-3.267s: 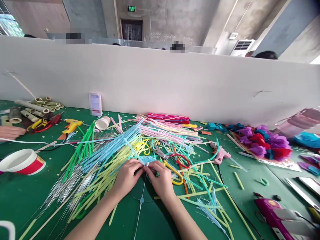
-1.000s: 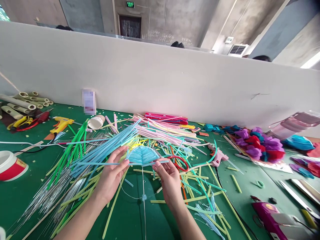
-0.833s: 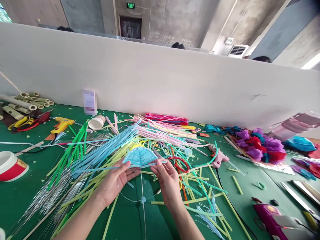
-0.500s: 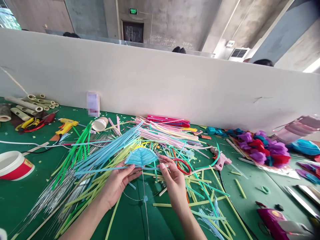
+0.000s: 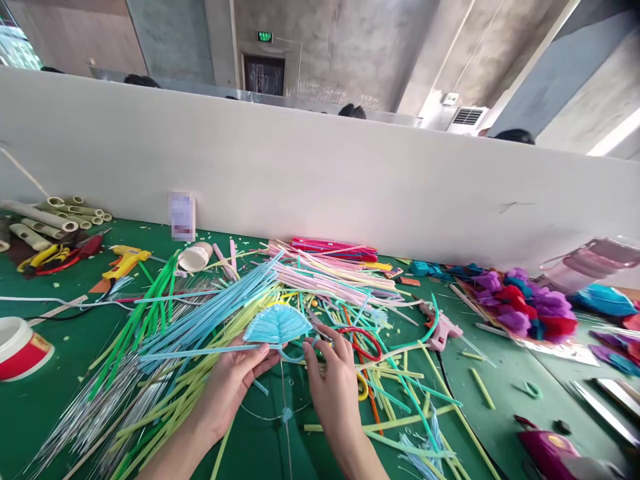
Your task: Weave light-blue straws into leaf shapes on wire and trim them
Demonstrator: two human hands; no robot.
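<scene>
A light blue fan-shaped piece (image 5: 278,323), apparently made of pipe cleaners, is upright between my hands at the centre. Just beneath it runs a light blue pipe cleaner (image 5: 200,351), pinched by the closed fingers of my left hand (image 5: 240,377). My right hand (image 5: 334,377) has its thumb and fingers closed on the curled right end of that same pipe cleaner. Below the fan hangs a thin wire (image 5: 289,440) with a small blue knot and a wire ring around it. Red-handled scissors (image 5: 367,343) lie close behind my right hand, partly covered by it.
Bundles of blue pipe cleaners (image 5: 215,310), green ones (image 5: 155,300) and pink ones (image 5: 340,277) cover the middle. A yellow glue gun (image 5: 125,261) and paper cup (image 5: 23,350) stand left. A pink glue gun (image 5: 442,331) and purple-red petals (image 5: 533,303) lie right. A white partition (image 5: 320,180) rises behind.
My right hand has moved left and turned inward. The pipe cleaner's right end now curls under the fan, where it was straighter before. The view has shifted slightly.
</scene>
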